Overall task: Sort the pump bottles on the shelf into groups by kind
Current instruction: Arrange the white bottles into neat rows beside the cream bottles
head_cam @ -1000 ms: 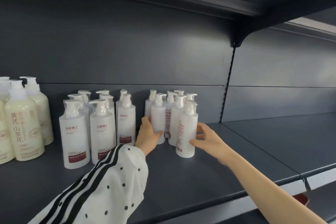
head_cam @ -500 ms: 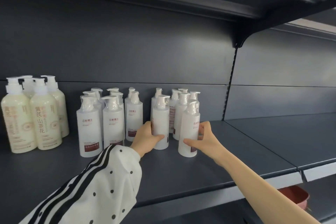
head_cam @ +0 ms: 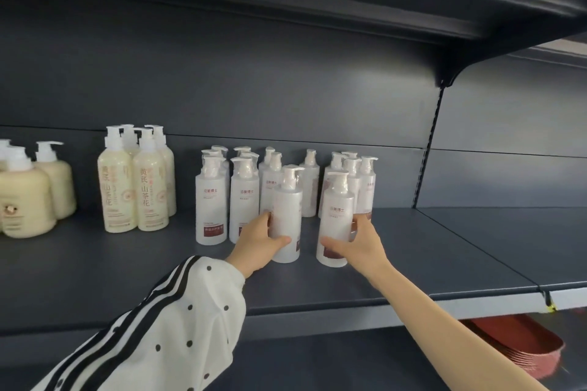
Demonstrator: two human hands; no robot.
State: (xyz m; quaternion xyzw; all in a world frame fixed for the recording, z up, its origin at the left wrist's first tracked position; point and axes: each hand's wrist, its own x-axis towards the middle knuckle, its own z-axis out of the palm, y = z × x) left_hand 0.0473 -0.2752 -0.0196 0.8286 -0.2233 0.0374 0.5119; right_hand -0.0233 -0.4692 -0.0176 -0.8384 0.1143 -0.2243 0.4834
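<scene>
On the shelf (head_cam: 428, 257), left hand (head_cam: 258, 243), right hand (head_cam: 362, 243) around white bottles (head_cam: 287, 209)

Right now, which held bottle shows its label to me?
The pump bottle in the right hand: its printed name faces us; the left hand holds a blank-sided one.

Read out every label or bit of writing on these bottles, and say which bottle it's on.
"黄氏 山茶花": vertical, on the tall cream bottles.
"浴美博士", first character unsure: on the white bottles, including the front bottle that the right hand grips.
Their dark red bands and small print: too blurred.
Turned bottle in the left hand: nothing legible.
Squat cream bottles: label unreadable.
</scene>
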